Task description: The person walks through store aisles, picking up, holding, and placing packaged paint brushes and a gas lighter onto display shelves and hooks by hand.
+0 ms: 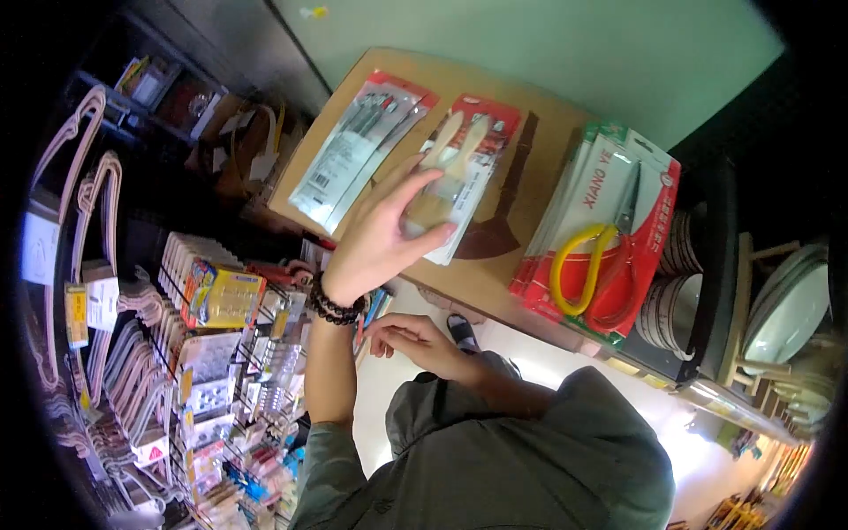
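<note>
My left hand (380,225), with a dark beaded bracelet at the wrist, lies over a pack of brushes (477,168) on a cardboard box (397,71). Its thumb and fingers bend around the near part of the pack. Pale handles show through the clear front of this red and white pack. Left of it are silvery packs (340,163) with red tops. A stack of carded scissors (601,247), yellow and red handled, lies to the right. Below, in front of my body, my right hand (415,343) is loosely curled, with nothing visible in it.
Racks with clothes hangers (106,203) and hanging small goods (212,371) stand on the left. Stacked bowls (671,309) and plates (786,309) fill a shelf at the right. A pale green panel (565,53) rises behind the box. Below is a light floor (548,358).
</note>
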The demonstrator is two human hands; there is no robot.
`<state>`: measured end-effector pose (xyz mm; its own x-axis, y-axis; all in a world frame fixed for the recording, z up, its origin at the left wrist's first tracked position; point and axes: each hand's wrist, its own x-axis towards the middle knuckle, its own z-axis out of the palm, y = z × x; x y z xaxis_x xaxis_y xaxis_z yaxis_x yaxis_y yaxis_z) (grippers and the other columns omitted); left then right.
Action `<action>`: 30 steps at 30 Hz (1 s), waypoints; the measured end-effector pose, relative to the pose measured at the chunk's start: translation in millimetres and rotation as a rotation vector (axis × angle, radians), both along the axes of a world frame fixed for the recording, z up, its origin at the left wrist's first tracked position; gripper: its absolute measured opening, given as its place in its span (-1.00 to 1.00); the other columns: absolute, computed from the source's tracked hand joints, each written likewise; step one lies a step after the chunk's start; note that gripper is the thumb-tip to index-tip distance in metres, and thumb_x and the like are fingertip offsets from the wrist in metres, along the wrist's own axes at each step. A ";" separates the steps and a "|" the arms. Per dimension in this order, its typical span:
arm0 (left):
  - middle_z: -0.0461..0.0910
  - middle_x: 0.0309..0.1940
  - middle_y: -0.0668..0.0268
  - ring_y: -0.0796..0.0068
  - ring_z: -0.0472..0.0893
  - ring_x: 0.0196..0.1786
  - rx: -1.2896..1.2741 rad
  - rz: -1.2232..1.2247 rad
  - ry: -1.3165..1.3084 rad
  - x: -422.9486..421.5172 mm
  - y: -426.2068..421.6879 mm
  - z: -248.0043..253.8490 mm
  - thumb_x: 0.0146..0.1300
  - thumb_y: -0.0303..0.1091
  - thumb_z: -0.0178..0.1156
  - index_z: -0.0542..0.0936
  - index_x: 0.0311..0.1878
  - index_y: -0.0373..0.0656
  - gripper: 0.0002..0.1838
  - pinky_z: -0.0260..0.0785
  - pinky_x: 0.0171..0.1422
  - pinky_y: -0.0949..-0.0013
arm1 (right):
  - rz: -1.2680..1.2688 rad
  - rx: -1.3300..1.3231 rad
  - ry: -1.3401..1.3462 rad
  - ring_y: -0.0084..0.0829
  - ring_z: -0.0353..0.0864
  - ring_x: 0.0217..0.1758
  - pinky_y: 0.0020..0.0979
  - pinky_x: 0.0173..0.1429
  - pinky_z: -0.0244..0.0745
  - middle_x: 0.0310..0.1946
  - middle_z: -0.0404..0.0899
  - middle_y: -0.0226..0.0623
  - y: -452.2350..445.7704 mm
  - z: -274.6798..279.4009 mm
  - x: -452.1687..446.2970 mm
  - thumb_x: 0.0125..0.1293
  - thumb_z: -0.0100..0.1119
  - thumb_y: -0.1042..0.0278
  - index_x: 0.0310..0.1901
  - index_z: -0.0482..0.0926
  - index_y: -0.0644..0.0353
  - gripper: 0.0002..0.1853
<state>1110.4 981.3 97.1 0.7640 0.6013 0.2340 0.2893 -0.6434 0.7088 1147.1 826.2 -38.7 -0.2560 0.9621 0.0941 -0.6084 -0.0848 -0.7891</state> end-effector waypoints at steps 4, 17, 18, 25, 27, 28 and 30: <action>0.39 0.37 -0.09 0.00 0.42 0.41 -0.015 -0.024 -0.151 -4.4 4.3 -8.9 0.15 -0.17 0.46 0.44 0.33 -0.23 -0.28 0.26 0.46 0.20 | 0.036 -0.069 -0.046 -0.54 0.57 -0.15 -0.46 -0.04 0.48 -0.22 0.63 -0.28 -2.5 -1.5 -6.0 0.56 -0.04 0.42 0.08 0.55 0.34 -0.76; 0.61 0.12 0.08 0.12 0.58 0.21 0.036 0.864 -0.375 -196.6 -269.1 -80.8 0.22 -0.57 0.26 0.60 0.06 -0.27 -0.69 0.40 0.31 0.22 | 0.165 -0.181 -0.155 -0.57 0.58 -0.16 -0.50 -0.08 0.49 -0.18 0.60 -0.35 -67.0 7.7 -97.5 0.53 0.02 0.40 0.00 0.53 0.32 -0.81; 0.61 0.13 0.08 0.13 0.57 0.22 -0.057 0.959 -0.425 -208.9 -302.7 -91.7 0.23 -0.59 0.25 0.60 0.05 -0.27 -0.70 0.40 0.31 0.23 | 0.228 -0.161 -0.189 -0.57 0.58 -0.16 -0.50 -0.08 0.49 -0.18 0.61 -0.35 -79.4 5.9 -112.1 0.53 0.02 0.40 -0.01 0.53 0.32 -0.82; 0.61 0.10 0.11 0.28 0.62 0.13 -0.058 1.399 -0.521 -307.4 -496.1 -114.2 0.25 -0.66 0.17 0.59 0.05 -0.29 -0.71 0.48 0.18 0.32 | 0.782 0.005 -0.372 -0.57 0.58 -0.13 -0.47 -0.03 0.49 -0.17 0.61 -0.34 -206.4 -12.2 -252.0 0.53 0.00 0.41 0.02 0.52 0.26 -0.83; 0.63 0.03 0.12 0.28 0.65 0.06 0.003 1.561 -0.517 -335.6 -547.7 -119.6 0.26 -0.65 0.17 0.60 0.03 -0.30 -0.73 0.49 0.14 0.32 | 0.930 0.000 -0.367 -0.55 0.59 -0.11 -0.45 -0.02 0.50 -0.15 0.61 -0.33 -251.6 -15.0 -292.2 0.53 -0.01 0.42 0.05 0.50 0.25 -0.82; 0.64 0.01 0.12 0.27 0.66 0.03 0.024 1.642 -0.511 -345.6 -572.0 -121.1 0.26 -0.65 0.18 0.60 0.02 -0.30 -0.73 0.50 0.12 0.32 | 1.006 -0.009 -0.364 -0.53 0.59 -0.10 -0.44 -0.02 0.50 -0.15 0.61 -0.32 -272.3 -15.6 -308.6 0.53 -0.01 0.42 0.07 0.48 0.25 -0.81; 0.66 -0.05 0.13 0.26 0.67 -0.03 0.068 1.793 -0.491 -367.7 -621.7 -121.2 0.26 -0.63 0.19 0.60 0.00 -0.31 -0.75 0.50 0.09 0.31 | 1.130 0.006 -0.395 -0.48 0.60 -0.05 -0.42 0.00 0.50 -0.10 0.60 -0.29 -312.4 -12.3 -341.6 0.52 0.00 0.43 0.11 0.45 0.24 -0.79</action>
<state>742.7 359.6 -24.1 -0.8283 0.4938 0.2647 0.3727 0.1329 0.9184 805.5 513.9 -50.9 -0.9685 0.1742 -0.1779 0.0927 -0.4110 -0.9069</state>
